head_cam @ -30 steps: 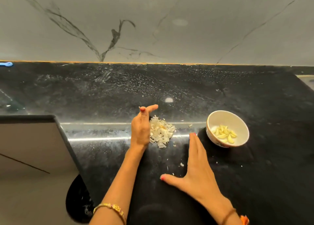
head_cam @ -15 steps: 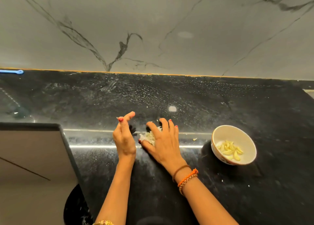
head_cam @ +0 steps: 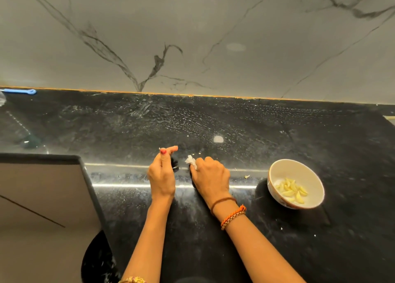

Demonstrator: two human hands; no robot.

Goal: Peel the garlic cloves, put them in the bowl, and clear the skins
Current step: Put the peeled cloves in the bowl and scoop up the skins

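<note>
My right hand (head_cam: pixel 210 177) is curled into a fist around the white garlic skins (head_cam: pixel 190 160), a tuft of which sticks out at its far left side. My left hand (head_cam: pixel 162 173) stands on its edge just left of it, fingers straight and together, holding nothing that I can see. The white bowl (head_cam: pixel 275 171) with several peeled yellow cloves (head_cam: pixel 291 189) sits on the black counter to the right of my right hand. A few small skin scraps (head_cam: pixel 246 176) lie between the hand and the bowl.
The black counter (head_cam: pixel 235 122) runs back to a marble wall. A step edge of the counter (head_cam: pixel 81 160) lies at the left, with floor below. A blue utensil (head_cam: pixel 20 91) rests at the far left back.
My right hand swept left from the counter front onto the skin pile and closed round it. The loose pile is now gathered inside the fist. My left hand stayed upright beside it.
</note>
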